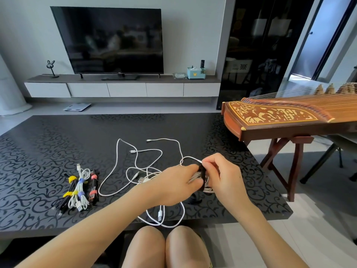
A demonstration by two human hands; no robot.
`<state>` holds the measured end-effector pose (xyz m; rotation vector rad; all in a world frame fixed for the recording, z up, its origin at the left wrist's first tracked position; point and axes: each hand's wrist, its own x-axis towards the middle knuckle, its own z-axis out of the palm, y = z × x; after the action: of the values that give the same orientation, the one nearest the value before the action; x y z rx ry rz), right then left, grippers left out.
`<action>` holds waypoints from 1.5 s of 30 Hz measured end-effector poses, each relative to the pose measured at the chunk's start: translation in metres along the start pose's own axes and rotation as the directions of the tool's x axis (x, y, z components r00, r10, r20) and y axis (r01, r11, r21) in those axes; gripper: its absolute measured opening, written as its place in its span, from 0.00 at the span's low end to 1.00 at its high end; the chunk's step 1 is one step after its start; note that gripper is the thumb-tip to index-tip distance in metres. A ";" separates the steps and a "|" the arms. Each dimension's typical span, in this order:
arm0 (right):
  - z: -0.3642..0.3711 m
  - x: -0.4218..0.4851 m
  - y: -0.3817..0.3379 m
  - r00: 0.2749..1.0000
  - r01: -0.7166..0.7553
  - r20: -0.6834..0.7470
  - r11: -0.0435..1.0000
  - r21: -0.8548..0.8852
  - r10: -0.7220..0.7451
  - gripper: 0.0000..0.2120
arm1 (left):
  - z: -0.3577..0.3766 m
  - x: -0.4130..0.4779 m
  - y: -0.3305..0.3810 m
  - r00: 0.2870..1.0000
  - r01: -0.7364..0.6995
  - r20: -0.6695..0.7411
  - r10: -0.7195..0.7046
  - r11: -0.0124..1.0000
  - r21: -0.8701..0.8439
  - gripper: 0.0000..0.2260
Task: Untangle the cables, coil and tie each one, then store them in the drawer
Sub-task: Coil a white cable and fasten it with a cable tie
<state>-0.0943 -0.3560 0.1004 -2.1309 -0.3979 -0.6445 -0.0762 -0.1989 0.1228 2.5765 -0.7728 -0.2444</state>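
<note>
The left hand (179, 183) and the right hand (222, 174) both grip one coiled white cable (208, 188). One black tie (202, 171) wraps it between them. Left of the hands, three tied bundles (80, 190) lie on the table (38, 151). Loose white cables (135, 161) tangle behind and under the hands; I cannot count them. One wooden string instrument (270, 115) stands to the right.

Bright daylight from right; wide-angle edge bending; hands slightly blurred.
</note>
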 end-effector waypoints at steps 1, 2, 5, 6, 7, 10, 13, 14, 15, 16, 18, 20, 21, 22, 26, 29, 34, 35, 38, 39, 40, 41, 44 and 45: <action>-0.001 0.001 0.002 0.999 -0.030 0.028 0.999 -0.021 0.030 0.05 | 0.002 -0.003 0.000 0.999 -0.017 0.036 0.016 0.999 0.035 0.09; -0.003 0.002 0.002 0.998 -0.040 0.052 0.998 -0.052 0.043 0.06 | 0.005 -0.006 -0.001 0.998 -0.034 0.058 0.029 0.995 0.089 0.09; -0.009 0.005 -0.004 0.992 0.117 0.065 0.971 -0.207 -0.106 0.06 | 0.017 -0.007 -0.004 0.997 -0.051 0.072 0.030 0.949 0.310 0.10; -0.010 0.006 -0.009 0.980 0.201 0.050 0.939 -0.279 -0.195 0.06 | 0.019 -0.006 -0.006 0.998 -0.035 0.056 0.016 0.932 0.360 0.09; -0.012 0.005 -0.014 0.958 0.276 0.021 0.897 -0.344 -0.287 0.06 | 0.020 -0.003 -0.006 1.000 -0.021 0.029 0.010 0.920 0.392 0.08; -0.015 -0.003 -0.017 0.880 0.406 -0.077 0.827 -0.388 -0.468 0.06 | 0.020 0.000 -0.004 0.998 0.008 -0.069 0.016 0.945 0.327 0.04; -0.017 -0.025 -0.016 0.961 0.254 -0.098 0.965 -0.065 -0.260 0.09 | 0.019 -0.004 -0.001 0.996 0.059 -0.067 -0.055 0.996 0.063 0.07; -0.015 -0.032 -0.017 0.991 0.127 -0.052 0.988 0.090 -0.123 0.08 | 0.017 -0.006 -0.002 0.993 0.116 -0.001 -0.118 0.977 -0.179 0.08; -0.014 -0.037 -0.017 1.000 0.002 0.017 0.979 0.202 -0.005 0.07 | 0.015 -0.008 -0.003 0.982 0.187 0.106 -0.155 0.864 -0.468 0.08; -0.013 -0.040 -0.017 0.995 -0.084 0.074 0.959 0.271 0.066 0.07 | 0.014 -0.010 -0.004 0.966 0.256 0.216 -0.145 0.674 -0.693 0.09; -0.011 -0.040 -0.016 0.981 -0.170 0.146 0.928 0.333 0.127 0.08 | 0.012 -0.014 -0.004 0.930 0.365 0.359 -0.079 0.318 -0.875 0.08; -0.010 -0.037 -0.017 0.967 -0.245 0.171 0.874 0.421 0.189 0.09 | 0.015 -0.017 -0.004 0.900 0.430 0.435 0.022 0.115 -0.895 0.07; -0.011 -0.035 -0.017 0.958 -0.286 0.174 0.831 0.477 0.230 0.10 | 0.016 -0.019 -0.005 0.890 0.446 0.448 0.082 0.042 -0.894 0.06; -0.012 -0.033 -0.017 0.947 -0.321 0.172 0.795 0.515 0.271 0.11 | 0.016 -0.021 -0.005 0.884 0.457 0.449 0.130 -0.033 -0.889 0.04; -0.020 -0.027 -0.017 0.931 -0.363 0.197 0.742 0.563 0.306 0.12 | 0.017 -0.024 -0.013 0.891 0.440 0.391 0.231 -0.228 -0.869 0.10; -0.027 -0.022 -0.019 0.884 -0.467 0.320 0.613 0.637 0.340 0.11 | 0.019 -0.023 -0.018 0.929 0.343 0.320 0.184 -0.103 -0.934 0.09; -0.030 -0.007 -0.023 0.721 -0.691 0.520 0.417 0.590 0.459 0.14 | 0.025 -0.021 -0.016 0.979 0.204 0.197 -0.057 0.169 -0.964 0.08; -0.028 -0.004 -0.024 0.699 -0.714 0.535 0.423 0.557 0.475 0.13 | 0.026 -0.021 -0.015 0.983 0.181 0.167 -0.080 0.221 -0.958 0.08; -0.026 0.001 -0.025 0.674 -0.738 0.549 0.482 0.472 0.495 0.07 | 0.028 -0.022 -0.011 0.990 0.125 0.088 -0.114 0.369 -0.921 0.09; -0.025 0.001 -0.023 0.678 -0.731 0.541 0.529 0.430 0.497 0.06 | 0.028 -0.022 -0.009 0.990 0.115 0.070 -0.126 0.401 -0.909 0.10; -0.024 0.001 -0.021 0.686 -0.717 0.530 0.584 0.380 0.498 0.07 | 0.028 -0.022 -0.008 0.989 0.110 0.055 -0.141 0.423 -0.899 0.11; -0.023 0.001 -0.019 0.696 -0.697 0.524 0.637 0.329 0.491 0.07 | 0.028 -0.022 -0.007 0.987 0.104 0.038 -0.156 0.444 -0.890 0.11; -0.021 0.001 -0.017 0.669 -0.676 0.576 0.707 0.209 0.470 0.10 | 0.027 -0.019 -0.007 0.977 0.095 -0.029 -0.211 0.552 -0.828 0.13; -0.022 0.002 -0.018 0.640 -0.693 0.603 0.696 0.187 0.476 0.11 | 0.028 -0.018 -0.008 0.970 0.098 -0.066 -0.234 0.626 -0.774 0.13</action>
<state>-0.1081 -0.3633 0.1243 -1.8249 -0.0551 0.4001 -0.0950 -0.1929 0.0955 1.7971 -0.2547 -0.3303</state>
